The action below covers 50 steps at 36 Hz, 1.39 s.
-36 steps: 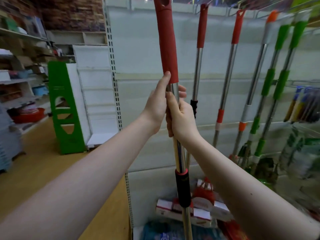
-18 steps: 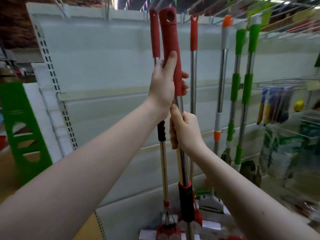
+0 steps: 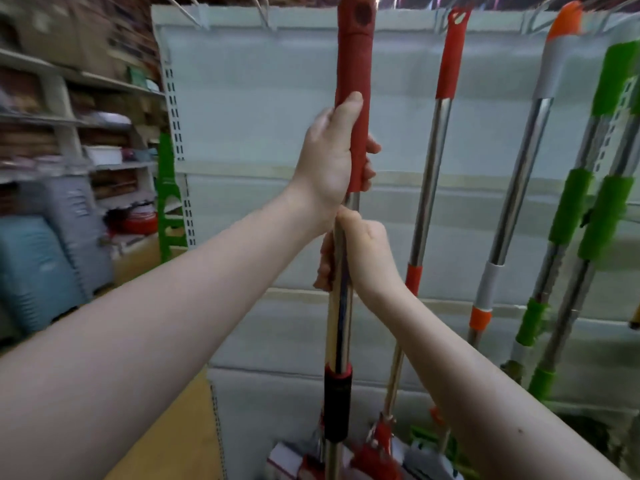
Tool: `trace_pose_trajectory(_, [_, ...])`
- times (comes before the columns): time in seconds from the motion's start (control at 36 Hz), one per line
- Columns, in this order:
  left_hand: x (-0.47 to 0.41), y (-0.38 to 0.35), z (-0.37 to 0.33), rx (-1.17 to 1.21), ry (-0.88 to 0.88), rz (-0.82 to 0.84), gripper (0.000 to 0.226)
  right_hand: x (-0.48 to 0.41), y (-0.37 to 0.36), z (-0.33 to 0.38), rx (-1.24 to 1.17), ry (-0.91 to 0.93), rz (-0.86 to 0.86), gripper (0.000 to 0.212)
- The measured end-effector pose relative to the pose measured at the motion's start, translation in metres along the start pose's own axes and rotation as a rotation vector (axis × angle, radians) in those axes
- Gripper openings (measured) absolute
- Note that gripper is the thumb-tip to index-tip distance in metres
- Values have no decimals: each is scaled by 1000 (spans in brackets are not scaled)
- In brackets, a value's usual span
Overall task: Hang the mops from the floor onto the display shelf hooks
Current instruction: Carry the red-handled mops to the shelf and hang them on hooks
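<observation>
I hold a mop (image 3: 341, 327) upright in front of the white display shelf panel (image 3: 259, 98). It has a red grip with a hanging hole at the top, a steel pole and a black collar lower down. My left hand (image 3: 334, 161) grips the lower part of the red grip. Just below it, my right hand (image 3: 360, 252) is wrapped round the steel pole. The grip's hole is level with the wire hooks (image 3: 259, 8) along the panel's top edge. The mop's head is at the bottom edge, partly hidden.
To the right hang a red-handled mop (image 3: 433, 161), an orange-and-grey one (image 3: 519, 174) and two green-handled ones (image 3: 585, 209). A green stand (image 3: 169, 202) and blurred stocked shelves (image 3: 69, 133) are on the left, above a wooden floor (image 3: 166, 438).
The mop has been lifted, its grip now reaching the top of the panel. The view swung left, so the hanging mops sit further right. My left hand grips lower on the grip.
</observation>
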<state>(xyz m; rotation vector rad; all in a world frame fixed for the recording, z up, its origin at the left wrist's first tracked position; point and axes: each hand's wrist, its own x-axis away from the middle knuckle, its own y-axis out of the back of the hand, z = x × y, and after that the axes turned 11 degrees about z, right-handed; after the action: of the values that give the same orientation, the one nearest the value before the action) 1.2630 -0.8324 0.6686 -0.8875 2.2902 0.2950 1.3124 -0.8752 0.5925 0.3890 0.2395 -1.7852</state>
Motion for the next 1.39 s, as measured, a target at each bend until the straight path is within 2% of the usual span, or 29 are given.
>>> trace_pose_trajectory(0.17, [-4, -3, -1, -61, 20, -40, 29, -9, 11, -1, 13, 21, 86, 42])
trace_pose_trajectory(0.31, [-8, -4, 10, -115, 9, -7, 29, -23, 20, 6, -37, 114, 52, 27])
trace_pose_trajectory(0.47, [-21, 2, 16, -250, 16, 25, 29, -42, 30, 13, -33, 193, 105, 16])
trace_pose_trajectory(0.61, [-43, 5, 11, -154, -9, 98, 31, -61, 34, 28, -82, 312, 145, 30])
trace_pose_trajectory(0.72, [-63, 10, 1, -58, -41, 139, 33, -76, 30, 44, -61, 390, 59, 49])
trace_pose_trajectory(0.83, [-78, 10, -3, -13, -41, 181, 35, -81, 27, 54, 20, 458, -32, 35])
trace_pose_trajectory(0.94, [-94, 12, -12, 36, -59, 192, 39, -88, 30, 58, 64, 475, -47, 28])
trace_pose_trajectory(1.06, [-105, 15, -22, -126, -113, 158, 46, -91, 28, 57, 51, 461, 6, 23])
trace_pose_trajectory(1.19, [-108, 18, -24, -228, -150, 139, 49, -97, 29, 66, 57, 477, 1, 35])
trace_pose_trajectory(1.28, [-112, 19, -29, -235, -169, 103, 50, -99, 28, 72, 52, 487, 36, 44])
trace_pose_trajectory(1.39, [-118, 19, -35, -198, -198, 72, 44, -103, 29, 80, 29, 485, 69, 46])
